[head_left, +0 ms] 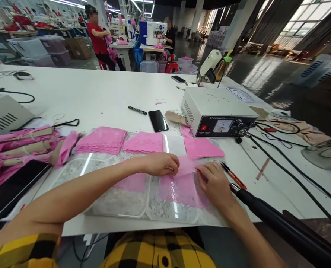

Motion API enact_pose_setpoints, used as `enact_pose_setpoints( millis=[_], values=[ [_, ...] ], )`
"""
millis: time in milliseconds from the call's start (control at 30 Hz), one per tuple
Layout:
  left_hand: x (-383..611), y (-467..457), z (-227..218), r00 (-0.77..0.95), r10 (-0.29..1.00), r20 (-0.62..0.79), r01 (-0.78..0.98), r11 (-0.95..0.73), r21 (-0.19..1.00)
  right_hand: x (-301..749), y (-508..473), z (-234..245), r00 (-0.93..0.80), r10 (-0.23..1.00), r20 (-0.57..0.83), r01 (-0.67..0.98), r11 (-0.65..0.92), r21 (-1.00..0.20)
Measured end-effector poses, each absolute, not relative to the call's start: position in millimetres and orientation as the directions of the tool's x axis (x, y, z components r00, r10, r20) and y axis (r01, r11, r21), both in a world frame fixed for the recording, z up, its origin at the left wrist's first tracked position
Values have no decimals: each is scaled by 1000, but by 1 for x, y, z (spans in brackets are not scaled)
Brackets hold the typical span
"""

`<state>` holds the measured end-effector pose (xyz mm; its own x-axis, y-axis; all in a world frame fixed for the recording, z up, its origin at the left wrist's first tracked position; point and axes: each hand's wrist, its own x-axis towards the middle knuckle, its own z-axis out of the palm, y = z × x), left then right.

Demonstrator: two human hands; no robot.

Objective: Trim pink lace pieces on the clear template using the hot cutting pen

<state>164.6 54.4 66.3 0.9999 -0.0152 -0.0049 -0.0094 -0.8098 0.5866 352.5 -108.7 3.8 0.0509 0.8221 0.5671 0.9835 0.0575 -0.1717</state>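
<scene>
A thin, sheer pink fabric piece (187, 163) stretches between my two hands, above a clear plastic template board (120, 210). My left hand (164, 165) pinches its left side with bent fingers. At its right edge, the thumb and fingertips of my right hand (213, 181) are closed on it. Below lies a larger pink panel (179, 191), on or under the clear plastic; I cannot tell which. Just behind my hands are a right pink fabric stack (203, 148), a middle stack (144, 142) and a left stack (101, 140).
A grey box with a meter (222, 115) stands behind my right hand. Close to my right forearm are an orange-and-black cutting tool (235, 176) and a black-handled tool (266, 208). A phone (158, 121), a marker (137, 110) and rolled pink bundles (22, 145) lie on the table.
</scene>
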Motion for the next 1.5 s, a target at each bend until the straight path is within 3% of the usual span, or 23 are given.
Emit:
enact_pose_setpoints(
  millis=[233, 467, 767, 1033, 1400, 1500],
  values=[
    [131, 42, 60, 999, -45, -25, -23, -823, 567, 325, -153, 12, -115, 784, 611, 944, 278, -178],
    [125, 33, 62, 996, -80, 49, -94, -863, 497, 314, -167, 13, -99, 793, 601, 928, 291, -232],
    [112, 23, 58, 996, -78, 44, -88, -936, 342, 313, -167, 11, -109, 804, 584, 910, 318, -267],
    [100, 19, 53, 993, -58, 107, -88, -949, 301, 319, -170, 7, -116, 810, 575, 898, 333, -289],
    [104, 18, 61, 990, -100, 97, -127, -934, 333, 320, -165, 15, -181, 798, 575, 878, 394, -271],
    [120, 24, 62, 993, -62, 98, -91, -939, 332, 321, -165, 15, -177, 787, 591, 881, 395, -262]
  ],
)
